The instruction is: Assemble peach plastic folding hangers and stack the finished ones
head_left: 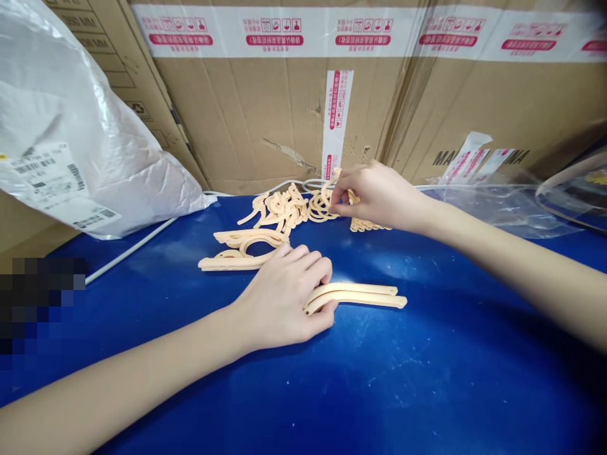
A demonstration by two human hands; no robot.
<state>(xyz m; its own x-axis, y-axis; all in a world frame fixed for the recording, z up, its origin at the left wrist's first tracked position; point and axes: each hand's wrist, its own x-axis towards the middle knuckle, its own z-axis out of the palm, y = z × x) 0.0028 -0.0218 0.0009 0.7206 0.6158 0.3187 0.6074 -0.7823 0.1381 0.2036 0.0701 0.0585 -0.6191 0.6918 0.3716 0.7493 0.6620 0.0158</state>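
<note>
The left hand [294, 294] is closed around two strips [363, 296]; their long axis runs left to right, with the free ends to the right. Farther away, the right hand [370, 196] pinches a hook [324, 189] at the pile [284, 208]. This hook lies beyond the strips, at the far side of the desk [379, 379].

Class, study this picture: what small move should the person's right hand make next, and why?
Probably bring the pale-peach, curved, plastic-looking piece from the loose heap of similar pieces toward the left hand: the right hand pinches it, while the left holds two bent, pale-peach, plastic-looking strips.
</note>
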